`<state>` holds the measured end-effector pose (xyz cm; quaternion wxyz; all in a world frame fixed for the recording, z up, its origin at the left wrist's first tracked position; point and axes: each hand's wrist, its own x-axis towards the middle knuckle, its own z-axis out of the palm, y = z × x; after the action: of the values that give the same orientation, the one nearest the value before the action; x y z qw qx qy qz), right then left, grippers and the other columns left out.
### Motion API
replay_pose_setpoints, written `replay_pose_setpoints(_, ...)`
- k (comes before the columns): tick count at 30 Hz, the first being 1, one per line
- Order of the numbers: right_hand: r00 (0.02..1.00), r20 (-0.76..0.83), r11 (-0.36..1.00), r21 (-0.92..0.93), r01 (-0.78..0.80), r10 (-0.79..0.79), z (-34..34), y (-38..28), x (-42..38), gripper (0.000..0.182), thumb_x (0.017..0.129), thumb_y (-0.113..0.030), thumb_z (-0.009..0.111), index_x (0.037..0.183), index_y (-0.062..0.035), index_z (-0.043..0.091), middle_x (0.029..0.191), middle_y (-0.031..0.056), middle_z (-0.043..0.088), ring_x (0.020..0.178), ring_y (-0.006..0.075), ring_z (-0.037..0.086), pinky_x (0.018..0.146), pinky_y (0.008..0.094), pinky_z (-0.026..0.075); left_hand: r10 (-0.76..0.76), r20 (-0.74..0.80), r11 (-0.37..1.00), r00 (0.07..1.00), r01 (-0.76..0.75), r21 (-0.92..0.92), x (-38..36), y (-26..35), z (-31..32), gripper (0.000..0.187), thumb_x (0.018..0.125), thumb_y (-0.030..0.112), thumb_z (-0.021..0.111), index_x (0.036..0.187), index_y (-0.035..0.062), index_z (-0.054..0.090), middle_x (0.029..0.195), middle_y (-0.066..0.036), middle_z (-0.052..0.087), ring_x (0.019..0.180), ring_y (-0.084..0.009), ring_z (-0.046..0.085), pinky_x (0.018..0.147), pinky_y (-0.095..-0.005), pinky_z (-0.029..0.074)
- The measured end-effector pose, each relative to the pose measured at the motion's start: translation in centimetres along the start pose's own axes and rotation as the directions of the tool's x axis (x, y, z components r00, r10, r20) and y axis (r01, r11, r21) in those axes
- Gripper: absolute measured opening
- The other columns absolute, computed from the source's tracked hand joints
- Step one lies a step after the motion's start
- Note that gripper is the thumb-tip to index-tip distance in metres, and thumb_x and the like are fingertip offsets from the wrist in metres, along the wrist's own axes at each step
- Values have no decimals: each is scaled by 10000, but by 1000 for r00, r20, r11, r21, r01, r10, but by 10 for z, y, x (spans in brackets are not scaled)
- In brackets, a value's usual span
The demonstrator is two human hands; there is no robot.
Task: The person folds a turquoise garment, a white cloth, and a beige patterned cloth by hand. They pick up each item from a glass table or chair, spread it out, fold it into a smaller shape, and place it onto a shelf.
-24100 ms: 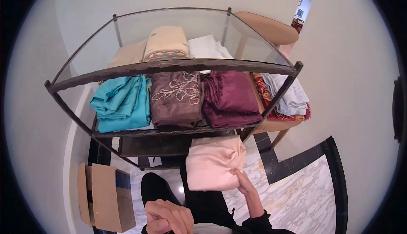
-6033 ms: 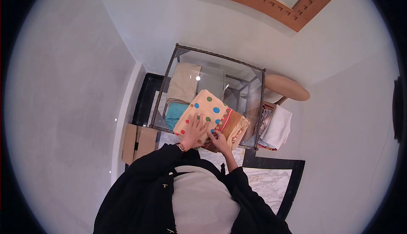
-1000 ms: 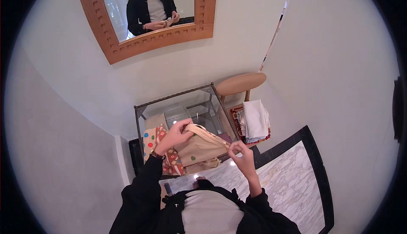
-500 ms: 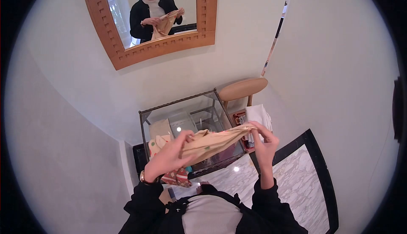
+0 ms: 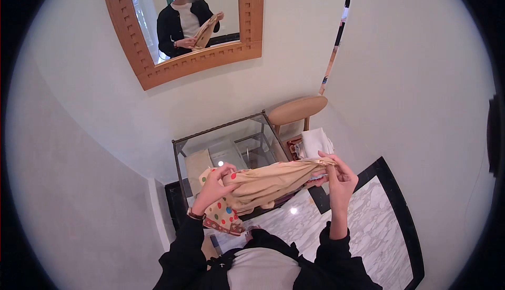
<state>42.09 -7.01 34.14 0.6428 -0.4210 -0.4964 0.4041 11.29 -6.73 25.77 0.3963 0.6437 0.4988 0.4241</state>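
Note:
A beige cloth [image 5: 273, 182] with coloured dots is stretched between my two hands above a glass-topped table. My left hand [image 5: 214, 185] pinches its left part, fingers closed near a red dot. At the gathered right end, my right hand [image 5: 341, 178] grips the cloth between thumb and fingers. Below my left hand, a dotted part [image 5: 225, 214] with a red patterned border hangs down.
The glass table [image 5: 218, 127] stands against the wall, with a chair [image 5: 298, 110] at its right. Folded white cloth [image 5: 316, 143] lies on the chair. A wood-framed mirror [image 5: 251, 22] reflects a person holding the cloth. The floor [image 5: 376, 227] is marble with a black border.
The cloth is spread wider and hangs lower. My right hand has moved slightly right, and my left hand's fingers have closed in on the cloth. More dots show at the lower left.

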Motion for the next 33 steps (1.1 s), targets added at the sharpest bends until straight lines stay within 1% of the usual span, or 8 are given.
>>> replay_pose_setpoints(4, 998, 48, 999, 20, -44, 43, 2, -12, -22, 211, 943, 18, 485, 1090, 126, 591, 1045, 201, 661, 735, 198, 689, 566, 255, 575, 127, -56, 899, 990, -91, 429, -6, -27, 2, 304, 677, 53, 714, 958, 42, 599, 882, -74, 590, 927, -221, 536, 860, -355, 399)
replay_pose_setpoints(8, 994, 99, 999, -1, -38, 38, -1, -23, -34, 207, 942, 19, 482, 1079, 127, 594, 1041, 199, 663, 729, 210, 690, 581, 262, 579, 234, -141, 866, 962, -141, 480, -13, -42, 11, 334, 670, -7, 670, 989, 54, 594, 1001, -66, 589, 976, -226, 538, 936, -381, 357)
replay_pose_setpoints(11, 999, 53, 1000, -21, 11, -9, -10, -23, -34, 212, 940, -11, 485, 1079, 100, 601, 975, 182, 681, 664, 202, 678, 544, 261, 568, 213, -137, 976, 967, -217, -13, -14, -56, 3, 352, 669, -49, 645, 1002, 55, 597, 1013, -51, 565, 948, -212, 559, 914, -343, 391)
replay_pose_setpoints(14, 999, 31, 1000, 0, -18, 18, -19, -21, -35, 203, 941, -15, 484, 1053, 95, 612, 953, 169, 686, 659, 193, 677, 550, 261, 567, -117, -138, 883, 983, 40, -467, -36, -36, 2, 406, 656, -99, 600, 1029, 63, 598, 956, -39, 555, 908, -195, 569, 875, -291, 426)
replay_pose_setpoints(17, 999, 32, 1000, -8, -9, 9, -27, -19, -30, 196, 940, -13, 487, 1038, 102, 612, 950, 174, 686, 660, 192, 677, 554, 263, 567, -120, -157, 960, 980, 75, -271, -51, 7, -7, 443, 665, -125, 548, 1066, 58, 595, 891, -51, 536, 896, -172, 572, 811, -258, 447)
replay_pose_setpoints(19, 997, 73, 1000, -5, 13, -13, -31, -18, -28, 192, 940, -15, 492, 1032, 104, 612, 948, 176, 686, 658, 190, 676, 554, 262, 567, -13, -246, 998, 969, 29, 62, -55, 25, -9, 421, 666, -118, 553, 1048, 49, 604, 868, -75, 556, 891, -205, 585, 821, -292, 444)
replay_pose_setpoints(24, 993, 106, 999, 31, 41, -44, -47, -25, -24, 190, 942, -29, 509, 1024, 110, 611, 944, 192, 683, 656, 185, 676, 549, 256, 564, 330, -432, 739, 839, 56, 672, -53, 7, -5, 293, 647, -4, 648, 933, 58, 641, 877, -106, 628, 820, -294, 557, 774, -364, 367)
replay_pose_setpoints(33, 994, 23, 994, -10, 105, -104, -99, -35, -8, 210, 950, -59, 525, 1053, 108, 600, 975, 200, 676, 687, 187, 681, 592, 254, 566, 286, -464, 678, 838, 166, 716, -54, -53, 13, 138, 704, 82, 662, 840, 83, 685, 778, -52, 631, 750, -230, 539, 754, -358, 318)
